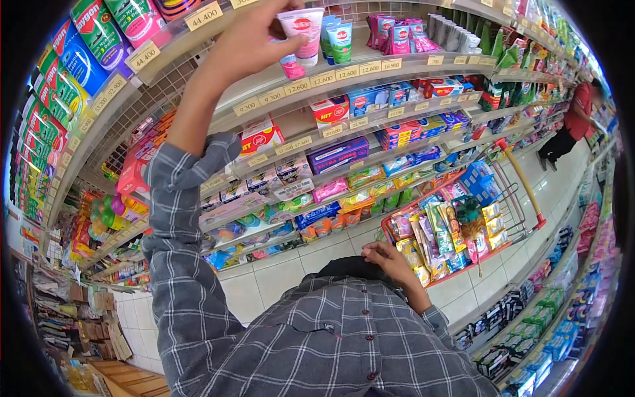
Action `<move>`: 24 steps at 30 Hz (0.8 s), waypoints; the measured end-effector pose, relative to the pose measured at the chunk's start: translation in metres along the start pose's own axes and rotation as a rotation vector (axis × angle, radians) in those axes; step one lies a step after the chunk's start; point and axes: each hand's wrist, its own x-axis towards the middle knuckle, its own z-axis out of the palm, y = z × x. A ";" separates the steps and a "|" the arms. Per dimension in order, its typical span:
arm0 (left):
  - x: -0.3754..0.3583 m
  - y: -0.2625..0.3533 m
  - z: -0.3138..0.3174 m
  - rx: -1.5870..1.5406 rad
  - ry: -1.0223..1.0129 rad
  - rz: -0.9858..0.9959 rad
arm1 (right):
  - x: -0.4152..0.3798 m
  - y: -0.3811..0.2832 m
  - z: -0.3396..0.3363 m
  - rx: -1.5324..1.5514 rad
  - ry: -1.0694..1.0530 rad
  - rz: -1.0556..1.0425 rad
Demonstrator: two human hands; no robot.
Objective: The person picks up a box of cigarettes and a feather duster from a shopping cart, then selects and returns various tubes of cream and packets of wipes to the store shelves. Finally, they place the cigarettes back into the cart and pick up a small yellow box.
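Raised to the upper shelf, my left hand (254,43) grips a white and pink tube (305,34) with a red label. A smaller pink tube (291,67) stands just below it on the shelf, and blue-green tubes (339,43) stand to its right. Near my waist is my right hand (390,263), its fingers loosely curled with gaps between them and nothing visible in it. To the right of that hand stands a shopping cart (452,281) filled with colourful packets (440,231).
Shelf edges with price tags (323,78) run across the view. Spray cans (83,56) stand at the upper left, and red HIT boxes (329,111) sit below the tubes. A person in a red shirt (579,109) stands at the far right. More stocked shelves line the lower right.
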 end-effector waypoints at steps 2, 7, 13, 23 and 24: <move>0.011 0.000 0.008 0.152 -0.019 0.078 | -0.004 0.002 -0.001 0.039 0.016 -0.006; 0.033 -0.040 0.041 0.430 0.046 0.249 | -0.014 0.004 -0.009 0.094 0.084 -0.010; 0.033 -0.037 0.057 0.542 -0.024 0.146 | -0.024 -0.001 -0.012 0.149 0.127 0.017; 0.022 -0.048 0.078 0.560 0.000 0.192 | -0.023 0.000 -0.009 0.125 0.097 0.002; 0.022 -0.049 0.080 0.573 0.013 0.196 | -0.023 0.000 -0.009 0.117 0.094 0.005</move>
